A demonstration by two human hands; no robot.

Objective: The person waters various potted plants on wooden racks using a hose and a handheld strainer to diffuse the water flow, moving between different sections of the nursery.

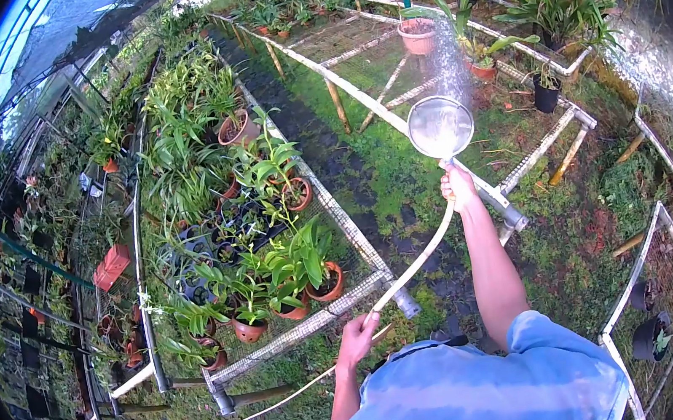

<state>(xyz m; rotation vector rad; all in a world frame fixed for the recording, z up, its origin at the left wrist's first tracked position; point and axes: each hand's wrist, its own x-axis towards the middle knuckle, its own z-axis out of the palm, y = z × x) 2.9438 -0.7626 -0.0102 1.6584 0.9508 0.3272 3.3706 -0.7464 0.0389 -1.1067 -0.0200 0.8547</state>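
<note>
Stretched out ahead, my right hand (458,185) is wrapped round the neck of a round, wide watering head (441,126) on the end of a hose. Water (448,59) sprays from it toward a hanging pink pot (417,35) and the plants beyond. The pale hose (424,260) curves down to my left hand (358,339), whose fingers are closed round it near my waist. From there the hose trails left along the ground. Left of the hose, potted plants (297,266) crowd a mesh-topped bench.
The bench's white pipe frame (301,330) ends in a corner close to my left hand. Another mesh bench (365,100) stands ahead, its corner under my right forearm. A mossy path (349,174) runs between them. A smaller frame (609,344) with dark pots is at right.
</note>
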